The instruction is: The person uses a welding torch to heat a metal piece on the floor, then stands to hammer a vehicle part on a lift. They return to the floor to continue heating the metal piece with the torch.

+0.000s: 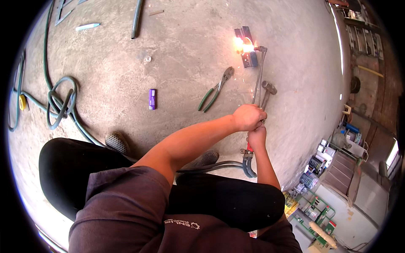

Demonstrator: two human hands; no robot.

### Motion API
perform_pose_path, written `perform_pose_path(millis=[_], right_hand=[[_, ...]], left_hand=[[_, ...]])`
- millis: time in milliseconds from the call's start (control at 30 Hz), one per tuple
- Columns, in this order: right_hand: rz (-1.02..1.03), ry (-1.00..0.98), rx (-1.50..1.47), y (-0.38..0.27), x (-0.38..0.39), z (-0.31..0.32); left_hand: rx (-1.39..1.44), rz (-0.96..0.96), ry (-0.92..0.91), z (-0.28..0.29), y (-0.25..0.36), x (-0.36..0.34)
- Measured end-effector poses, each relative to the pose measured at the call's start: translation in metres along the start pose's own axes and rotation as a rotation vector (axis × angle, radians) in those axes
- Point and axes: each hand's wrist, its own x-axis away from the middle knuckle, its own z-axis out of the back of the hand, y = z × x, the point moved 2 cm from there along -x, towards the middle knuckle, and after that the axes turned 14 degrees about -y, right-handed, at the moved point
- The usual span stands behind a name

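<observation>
A long metal gas cutting torch reaches away from me over the concrete floor. Its tip burns with a bright orange flame on a dark metal piece; a few sparks fall beside it. My left hand is closed around the torch body from above. My right hand grips the handle just behind it, near the red valve where the hoses join. A hammer lies on the floor right beside the torch.
Green-handled pliers and a small purple lighter lie to the left. Green hoses loop at far left and run under my legs. A pipe lies at the top. Shelves and boxes stand lower right.
</observation>
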Motion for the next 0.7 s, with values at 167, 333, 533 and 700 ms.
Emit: perform_pose_path(millis=[167, 333, 533, 700], right_hand=[[-0.081, 0.011, -0.050, -0.012, 0.014, 0.000], [-0.057, 0.015, -0.058, -0.007, 0.021, 0.000], [-0.072, 0.014, -0.016, -0.010, 0.023, 0.000], [-0.065, -0.013, -0.033, -0.012, 0.023, -0.001]], left_hand=[[0.012, 0.006, -0.020, -0.001, 0.005, 0.005], [0.001, -0.005, -0.024, -0.007, 0.008, 0.007], [-0.018, -0.004, -0.030, -0.011, 0.006, 0.009], [-0.017, -0.008, -0.012, -0.008, 0.007, 0.010]])
